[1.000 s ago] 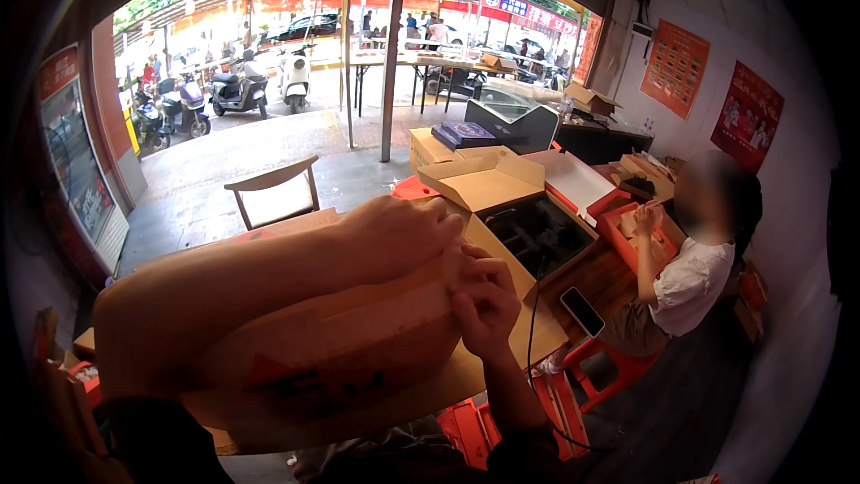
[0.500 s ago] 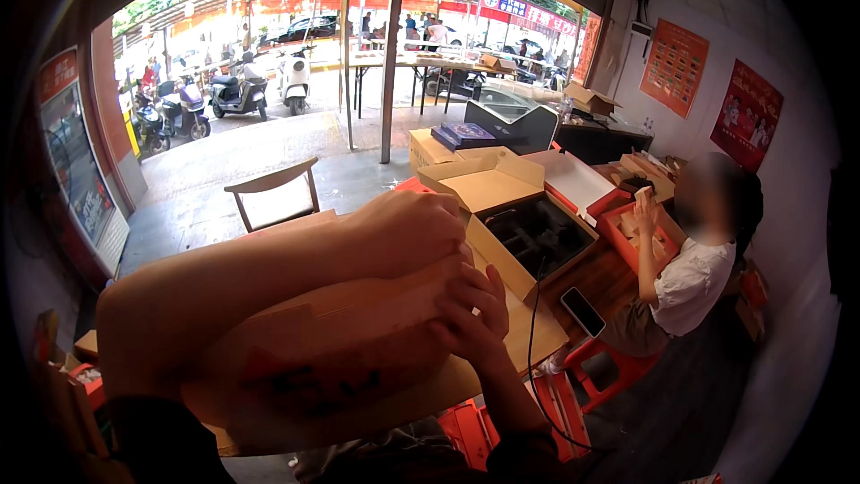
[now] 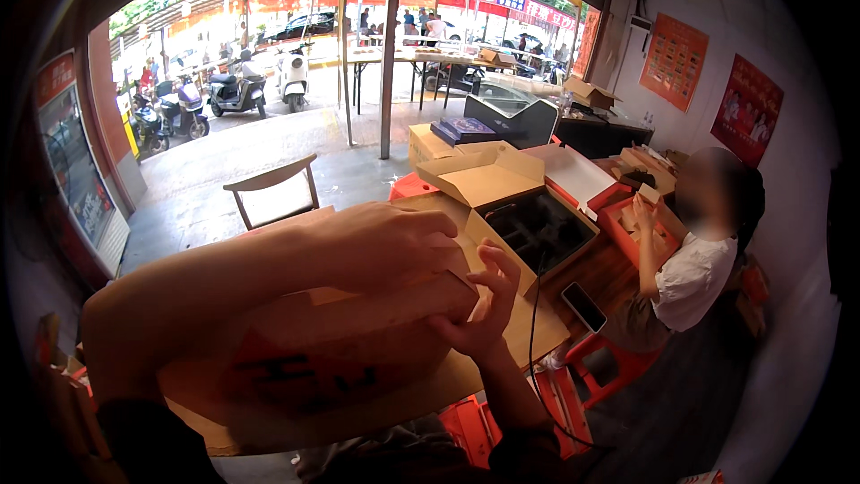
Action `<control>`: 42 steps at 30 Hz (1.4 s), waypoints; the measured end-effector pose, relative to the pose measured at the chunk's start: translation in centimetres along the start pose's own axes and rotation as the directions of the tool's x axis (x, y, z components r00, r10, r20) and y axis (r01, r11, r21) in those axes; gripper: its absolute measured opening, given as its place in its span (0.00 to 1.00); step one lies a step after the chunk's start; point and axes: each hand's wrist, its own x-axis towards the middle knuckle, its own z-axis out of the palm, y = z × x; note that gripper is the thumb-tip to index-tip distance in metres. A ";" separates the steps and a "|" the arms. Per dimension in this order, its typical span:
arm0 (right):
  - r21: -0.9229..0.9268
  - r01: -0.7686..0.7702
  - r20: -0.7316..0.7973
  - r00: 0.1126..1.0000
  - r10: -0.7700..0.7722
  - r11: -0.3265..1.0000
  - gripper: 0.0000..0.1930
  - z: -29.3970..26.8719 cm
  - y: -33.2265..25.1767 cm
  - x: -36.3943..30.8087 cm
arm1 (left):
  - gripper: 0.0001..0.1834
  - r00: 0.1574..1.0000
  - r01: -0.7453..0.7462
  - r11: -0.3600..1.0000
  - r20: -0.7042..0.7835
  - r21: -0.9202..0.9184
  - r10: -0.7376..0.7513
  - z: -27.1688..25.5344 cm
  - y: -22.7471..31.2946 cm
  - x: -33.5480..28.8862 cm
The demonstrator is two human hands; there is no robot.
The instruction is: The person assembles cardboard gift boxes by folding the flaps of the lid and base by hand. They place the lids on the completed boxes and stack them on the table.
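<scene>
Head view | brown cardboard box [image 3: 394,341] at lower centre of frame, long axis running from lower left to right, gently rising, narrow end pointing right | left hand [image 3: 399,237] bent over its upper right edge, fingertips hidden, grip impossible to judge | right hand [image 3: 488,327] at that end, thumb and fingers spread apart
</scene>
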 end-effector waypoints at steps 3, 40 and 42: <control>0.062 -0.266 0.351 0.908 0.228 0.962 0.41 -1.1 0.0 0.8 | 0.18 0.999 -0.003 1.000 -0.039 0.000 0.003 0.2 0.0 -1.0; 0.060 -0.285 0.445 0.866 0.230 0.957 0.40 -5.7 1.7 2.6 | 0.39 0.038 0.677 0.575 -0.759 -0.459 -0.650 6.8 15.4 -33.9; 0.004 -0.286 0.437 0.863 0.256 0.958 0.41 -5.9 1.1 2.7 | 0.37 -0.055 0.579 0.553 -0.705 -0.599 -0.707 8.9 15.5 -33.2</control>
